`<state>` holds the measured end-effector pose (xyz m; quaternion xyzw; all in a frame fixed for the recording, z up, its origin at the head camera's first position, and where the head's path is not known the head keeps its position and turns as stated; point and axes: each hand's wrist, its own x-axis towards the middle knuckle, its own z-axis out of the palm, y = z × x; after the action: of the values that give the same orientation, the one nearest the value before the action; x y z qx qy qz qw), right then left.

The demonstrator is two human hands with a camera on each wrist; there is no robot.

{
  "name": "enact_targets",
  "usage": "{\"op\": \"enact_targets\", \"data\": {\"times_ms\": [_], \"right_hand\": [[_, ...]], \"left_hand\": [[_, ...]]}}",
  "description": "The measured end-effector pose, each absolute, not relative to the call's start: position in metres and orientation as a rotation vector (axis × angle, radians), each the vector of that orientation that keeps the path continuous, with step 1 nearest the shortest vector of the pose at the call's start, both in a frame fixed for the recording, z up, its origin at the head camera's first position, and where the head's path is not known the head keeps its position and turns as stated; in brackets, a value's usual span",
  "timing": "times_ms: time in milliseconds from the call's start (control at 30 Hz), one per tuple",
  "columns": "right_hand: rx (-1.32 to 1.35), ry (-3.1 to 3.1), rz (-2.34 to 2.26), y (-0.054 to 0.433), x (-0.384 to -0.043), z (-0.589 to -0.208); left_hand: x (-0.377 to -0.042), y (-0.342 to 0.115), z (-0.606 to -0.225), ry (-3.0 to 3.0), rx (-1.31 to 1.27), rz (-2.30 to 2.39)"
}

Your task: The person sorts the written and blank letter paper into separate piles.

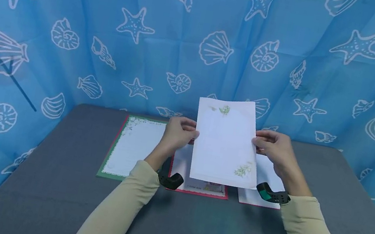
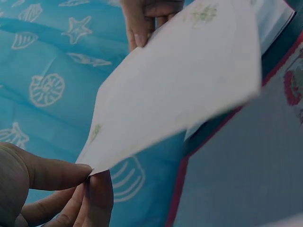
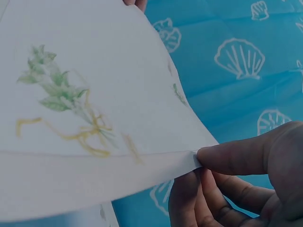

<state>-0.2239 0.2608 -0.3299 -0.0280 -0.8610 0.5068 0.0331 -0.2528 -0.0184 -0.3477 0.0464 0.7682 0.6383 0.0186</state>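
Observation:
A white sheet of paper [image 1: 226,140] with green leaf prints near its top and lower right is held up, tilted, above the table. My left hand [image 1: 178,133] pinches its left edge between thumb and fingers, and my right hand [image 1: 276,148] pinches the right edge. In the left wrist view the paper [image 2: 175,80] bends slightly between both hands. The right wrist view shows a leaf sprig with a yellow ribbon on the paper [image 3: 137,85]; a paler band runs along its lower edge, and I cannot tell whether it is a second layer.
On the grey table [image 1: 190,230] lie a green-bordered sheet [image 1: 141,142] at left, a red-edged sheet [image 1: 182,168] partly under the raised paper, and a white sheet with a red lower edge [image 1: 268,173] at right. A blue seashell-patterned curtain [image 1: 184,49] hangs behind.

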Motion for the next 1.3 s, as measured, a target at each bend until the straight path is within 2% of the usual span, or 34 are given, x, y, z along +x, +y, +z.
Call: {"op": "enact_targets", "data": {"times_ms": [267,667,1300], "right_hand": [[-0.220,-2.738,1.547,0.290,-0.231,-0.341],[-0.460,-2.876,1.602,0.326,-0.244,-0.358],[-0.542,-2.987,1.489,0.362,-0.234,-0.372]], "left_hand": [[-0.257,0.015,-0.359,2.296,0.093,1.958],[-0.265,0.059,-0.382,2.333,-0.120,1.877],[-0.253,0.096,-0.390,2.317,-0.126,1.740]]}}
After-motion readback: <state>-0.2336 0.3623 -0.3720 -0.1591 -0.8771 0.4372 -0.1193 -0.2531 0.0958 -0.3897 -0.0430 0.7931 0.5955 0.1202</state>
